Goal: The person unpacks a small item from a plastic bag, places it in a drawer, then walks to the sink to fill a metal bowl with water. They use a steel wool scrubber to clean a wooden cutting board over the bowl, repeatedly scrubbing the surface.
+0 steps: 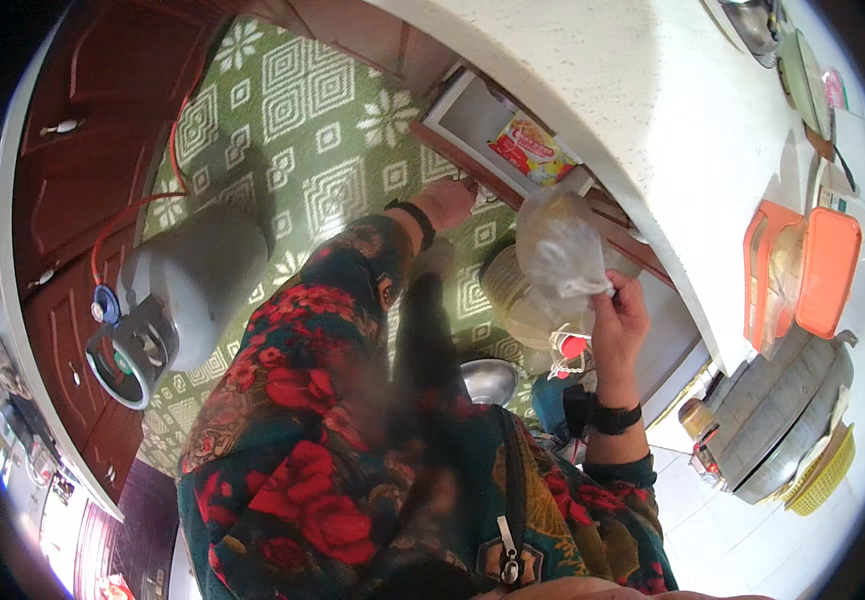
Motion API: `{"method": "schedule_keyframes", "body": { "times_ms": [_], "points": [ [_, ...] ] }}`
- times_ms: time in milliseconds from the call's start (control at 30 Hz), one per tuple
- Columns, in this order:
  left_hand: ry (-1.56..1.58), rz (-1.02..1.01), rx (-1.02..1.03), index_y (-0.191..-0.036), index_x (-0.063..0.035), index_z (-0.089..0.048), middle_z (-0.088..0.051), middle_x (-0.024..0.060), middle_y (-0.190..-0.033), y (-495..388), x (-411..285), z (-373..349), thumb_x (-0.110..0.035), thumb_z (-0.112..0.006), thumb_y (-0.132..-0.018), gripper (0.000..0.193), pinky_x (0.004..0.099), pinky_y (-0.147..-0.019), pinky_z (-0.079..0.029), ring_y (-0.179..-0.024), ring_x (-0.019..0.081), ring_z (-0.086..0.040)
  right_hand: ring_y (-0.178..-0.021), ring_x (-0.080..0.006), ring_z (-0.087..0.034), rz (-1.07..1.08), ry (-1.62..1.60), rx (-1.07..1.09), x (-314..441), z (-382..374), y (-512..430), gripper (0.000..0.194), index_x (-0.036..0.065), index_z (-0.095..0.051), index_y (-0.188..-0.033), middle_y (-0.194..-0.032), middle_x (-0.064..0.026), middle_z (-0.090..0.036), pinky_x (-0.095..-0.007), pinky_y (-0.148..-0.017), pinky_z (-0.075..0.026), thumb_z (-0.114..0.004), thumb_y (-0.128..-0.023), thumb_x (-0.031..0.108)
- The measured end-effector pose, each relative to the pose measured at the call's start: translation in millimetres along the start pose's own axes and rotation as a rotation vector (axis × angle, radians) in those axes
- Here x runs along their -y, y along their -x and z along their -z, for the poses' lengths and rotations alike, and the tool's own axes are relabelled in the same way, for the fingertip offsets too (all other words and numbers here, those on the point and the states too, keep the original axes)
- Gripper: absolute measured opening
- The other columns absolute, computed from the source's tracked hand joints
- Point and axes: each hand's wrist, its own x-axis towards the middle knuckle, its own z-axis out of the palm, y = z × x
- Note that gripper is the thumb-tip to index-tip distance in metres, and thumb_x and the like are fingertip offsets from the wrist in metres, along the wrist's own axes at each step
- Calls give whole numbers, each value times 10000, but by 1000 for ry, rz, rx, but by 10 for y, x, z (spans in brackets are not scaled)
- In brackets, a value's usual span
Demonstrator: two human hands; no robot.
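My right hand (622,311) pinches the gathered top of a clear plastic bag (561,240), which hangs beside an open drawer (462,112) under the countertop. The bag's contents look pale and cannot be made out. My left hand (451,202) is at the drawer's front edge, its fingers partly hidden, so its grip is unclear. Inside the drawer lies a red and yellow printed packet (530,150). Below the bag, a round translucent container (503,289) stands on the patterned green floor covering.
A grey gas cylinder (199,277) with an orange hose stands at the left by dark red cabinets (102,135). A metal bowl (490,382) is near my body. The white countertop (590,67) curves overhead, with orange plastic trays (828,274) farther right.
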Motion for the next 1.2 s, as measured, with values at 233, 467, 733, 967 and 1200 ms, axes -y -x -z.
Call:
{"method": "schedule_keyframes", "body": {
  "times_ms": [233, 467, 733, 967, 1200],
  "points": [
    [24, 60, 117, -1157, 45, -464, -598, 148, -1016, 403, -104, -64, -195, -567, -759, 476, 421, -713, -494, -851, 327, -602, -665, -87, -520, -195, -189, 69, -43, -477, -391, 259, -16, -588, -1041, -809, -26, -568, -213, -605, -425, -625, -788, 23],
    [43, 104, 203, -1295, 40, -343, -442, 150, -1269, 617, -258, 76, -235, -575, -781, 628, 375, -944, -383, -1127, 295, -469, -612, -95, -526, -308, -380, 27, -194, -1308, -1064, 290, -20, -583, -1063, -809, -39, -601, -226, -566, -444, -644, -804, 96],
    [127, 142, 104, -1281, 46, -343, -452, 219, -1243, 664, -299, 49, -317, -551, -821, 621, 435, -931, -386, -1124, 354, -459, -584, -153, -597, -736, -789, 87, -484, -1903, -1428, 302, -9, -519, -1094, -802, -98, -618, -265, -516, -482, -597, -847, 147],
    [148, 267, 218, -1049, 23, -529, -604, 191, -972, 378, -374, 29, -162, -509, -779, 328, 424, -663, -510, -791, 321, -627, -731, -142, -610, -343, -371, 260, -621, -1248, -936, 243, -7, -560, -1058, -856, -75, -615, -241, -625, -489, -557, -881, 159],
    [-11, 271, 161, -951, -15, -603, -651, 135, -865, -2, -297, 159, -121, -501, -735, 261, 402, -665, -514, -811, 265, -641, -816, -132, -591, -400, -230, 273, -891, -699, -104, 223, 20, -569, -1075, -895, -71, -612, -257, -709, -477, -537, -886, 133]
  ]
}}
